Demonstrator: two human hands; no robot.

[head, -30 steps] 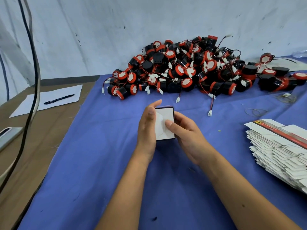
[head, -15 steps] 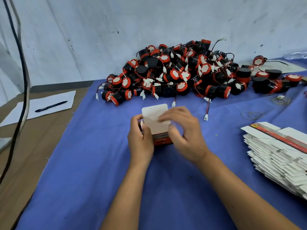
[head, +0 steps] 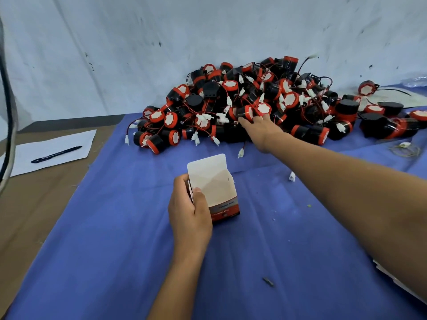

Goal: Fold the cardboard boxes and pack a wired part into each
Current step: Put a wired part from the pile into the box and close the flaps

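Item: box (head: 213,190), one, folded up, top flap standing open. Location: near the middle of the blue cloth (head: 115,239) on the tabletop, upright, held in my left hand (head: 188,211). Thumb lies on the front face and my fingers curl round the left side, so this hand grips the box.

Item: wired parts, a large heap (head: 265,102) of black and red drums with red wires and white plugs. Location: far side of the cloth, against the pale wall. The heap is well apart from the box.

Item: my right hand (head: 258,128), reaching out to the near face of the heap. My fingers are on one black and red part (head: 246,113) at the front. I cannot tell whether they have closed round it or only touch it.

Also present: a sheet of paper (head: 69,144) with a pen (head: 56,154) on the brown tabletop to the left; a loose white plug (head: 292,176) on the cloth beside my right forearm; a hanging cable (head: 9,112) at the left edge.

Risks, as I judge them:
- The wires in the heap are tangled. Lifting one part may drag its neighbours along or pull parts off the heap.
- A wire may trail outside the box and stop the flap from closing.
- The box is light card and held from one side only. Pushing a part in hard could crush a wall or tip the box.
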